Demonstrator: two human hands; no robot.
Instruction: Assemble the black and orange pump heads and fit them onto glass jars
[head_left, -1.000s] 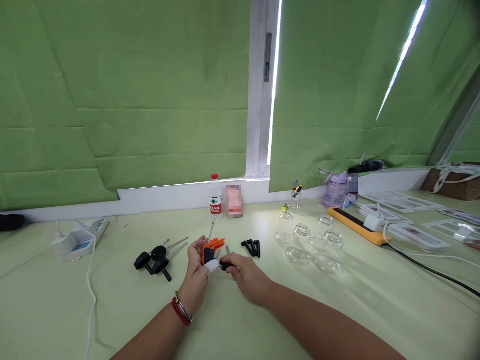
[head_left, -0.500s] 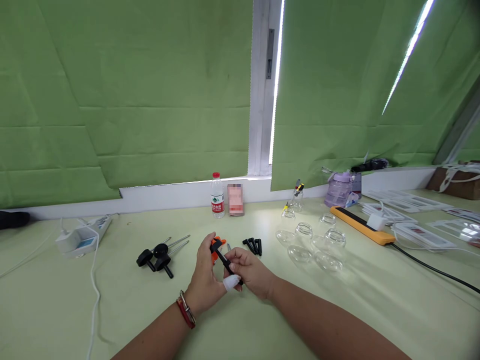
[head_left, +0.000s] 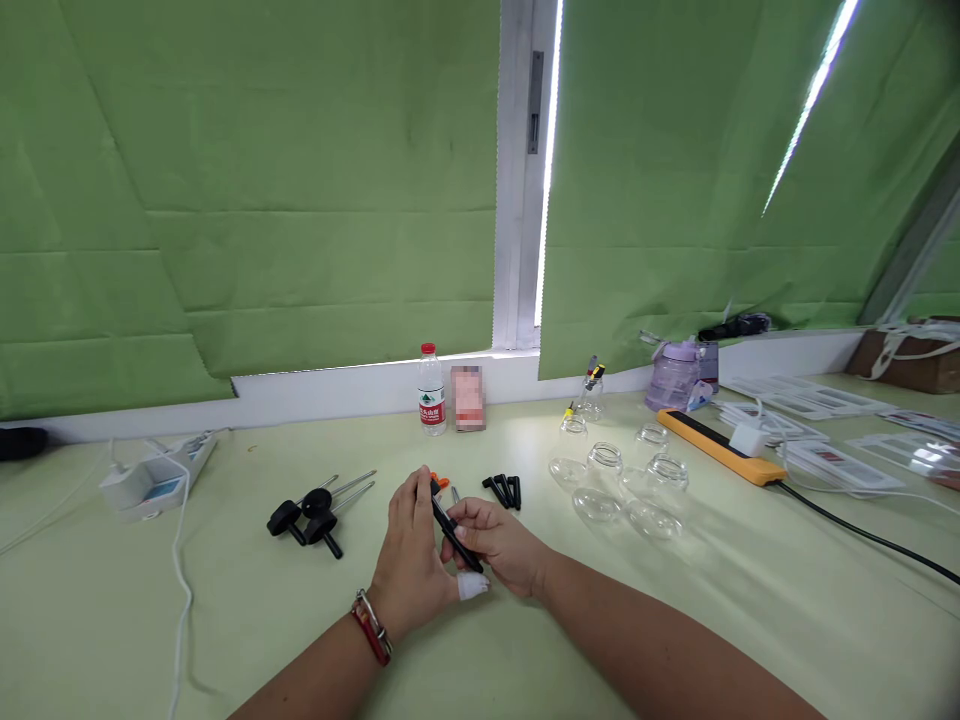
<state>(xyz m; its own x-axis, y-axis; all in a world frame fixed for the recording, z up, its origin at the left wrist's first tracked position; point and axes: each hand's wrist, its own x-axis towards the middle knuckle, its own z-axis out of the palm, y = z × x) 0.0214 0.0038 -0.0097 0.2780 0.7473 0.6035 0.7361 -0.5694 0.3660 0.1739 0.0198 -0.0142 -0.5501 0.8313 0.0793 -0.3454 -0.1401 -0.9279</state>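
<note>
A black rod-shaped piece (head_left: 456, 540) with a shinier section near its upper end slants between my hands above the table. My right hand (head_left: 491, 540) is closed around its lower part, thumb and fingers pinching it. The fingers of my left hand (head_left: 414, 550) are together and curled over the upper end, largely hiding that end. White wrapping (head_left: 472, 585) covers my left thumb tip, which sticks out beside the rod's lower end. Behind my hands lie partly hidden orange pieces (head_left: 442, 483) and several short black pieces (head_left: 504, 491).
At left lie black round-headed pieces (head_left: 321, 522) with metal shafts. Right of my hands stand clear glass jars (head_left: 604, 480). A water bottle (head_left: 432, 395) is by the wall, a purple jug (head_left: 673, 378) farther right. Power strips (head_left: 720, 447) and cables (head_left: 180, 590) lie on both sides.
My left fingers have closed together over the rod's upper end, which is now mostly covered. The left thumb has shifted slightly down and right. My right hand keeps its grip.
</note>
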